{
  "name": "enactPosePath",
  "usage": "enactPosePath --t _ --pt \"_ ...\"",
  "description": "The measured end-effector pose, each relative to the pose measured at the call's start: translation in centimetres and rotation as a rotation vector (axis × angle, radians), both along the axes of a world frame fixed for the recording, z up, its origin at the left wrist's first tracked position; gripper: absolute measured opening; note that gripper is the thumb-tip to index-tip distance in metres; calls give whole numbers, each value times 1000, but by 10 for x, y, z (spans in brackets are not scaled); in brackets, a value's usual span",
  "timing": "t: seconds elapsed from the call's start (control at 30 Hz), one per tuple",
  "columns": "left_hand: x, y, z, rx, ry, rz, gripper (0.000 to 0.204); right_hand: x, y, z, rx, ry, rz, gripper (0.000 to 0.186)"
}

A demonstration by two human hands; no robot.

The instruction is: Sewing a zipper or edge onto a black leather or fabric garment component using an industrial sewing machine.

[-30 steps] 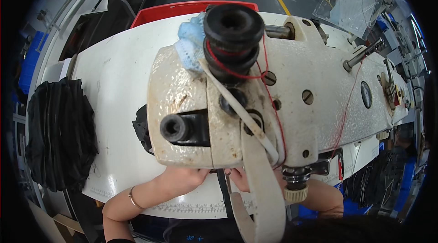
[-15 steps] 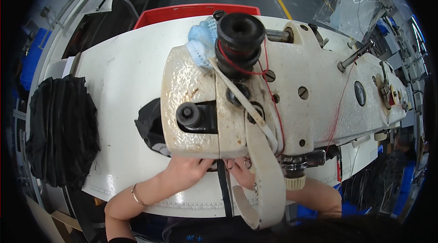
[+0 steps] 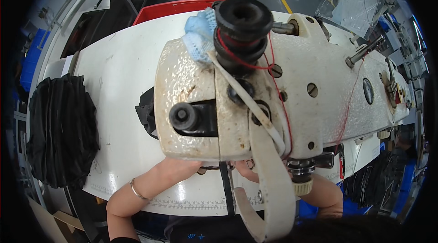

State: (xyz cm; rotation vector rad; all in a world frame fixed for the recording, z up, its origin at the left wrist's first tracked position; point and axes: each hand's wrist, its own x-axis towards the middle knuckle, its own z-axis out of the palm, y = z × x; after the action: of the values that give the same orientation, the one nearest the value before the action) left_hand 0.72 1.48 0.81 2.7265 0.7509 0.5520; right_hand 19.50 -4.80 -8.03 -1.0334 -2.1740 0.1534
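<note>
A cream sewing machine [image 3: 292, 101] fills the middle of the view, with red thread [image 3: 284, 124] running over it. Under its front end, my left hand [image 3: 182, 169] rests on the left of a narrow black strip [image 3: 226, 188]; the machine hides its fingers. On the strip's other side, my right hand [image 3: 247, 172] is mostly covered by the machine head and a curved cream lever [image 3: 276, 188]. What either hand holds cannot be seen. A black fabric piece [image 3: 146, 113] sticks out to the left of the machine head. The strip hangs toward me over the table's front edge.
On the left of the white table [image 3: 118, 83] stands a pleated-looking stack of black fabric [image 3: 64, 129]. Behind the table is a red bin [image 3: 171, 9]. A blue-and-white cloth [image 3: 199, 33] is tucked by the black knob [image 3: 244, 17]. More dark fabric [image 3: 365, 181] hangs at the right.
The view has shifted, so the machine looks larger and nearer. My left hand's fingers have gone further out of sight under the machine head, and less of the black fabric piece shows.
</note>
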Motion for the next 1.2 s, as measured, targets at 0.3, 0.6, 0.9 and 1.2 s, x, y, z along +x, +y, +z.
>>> enactPosePath --t 0.3,0.6,0.9,1.2 --pt "-9 -1 0 49 19 45 34 25 2 36 -199 86 27 29" --pt "-15 -4 57 83 44 51 28 42 19 67 128 -299 32 11" --pt "5 -26 62 173 -61 54 19 24 9 104 531 -761 316 31" --pt "11 -32 61 510 141 -32 26 26 1 91 221 -291 145 21"
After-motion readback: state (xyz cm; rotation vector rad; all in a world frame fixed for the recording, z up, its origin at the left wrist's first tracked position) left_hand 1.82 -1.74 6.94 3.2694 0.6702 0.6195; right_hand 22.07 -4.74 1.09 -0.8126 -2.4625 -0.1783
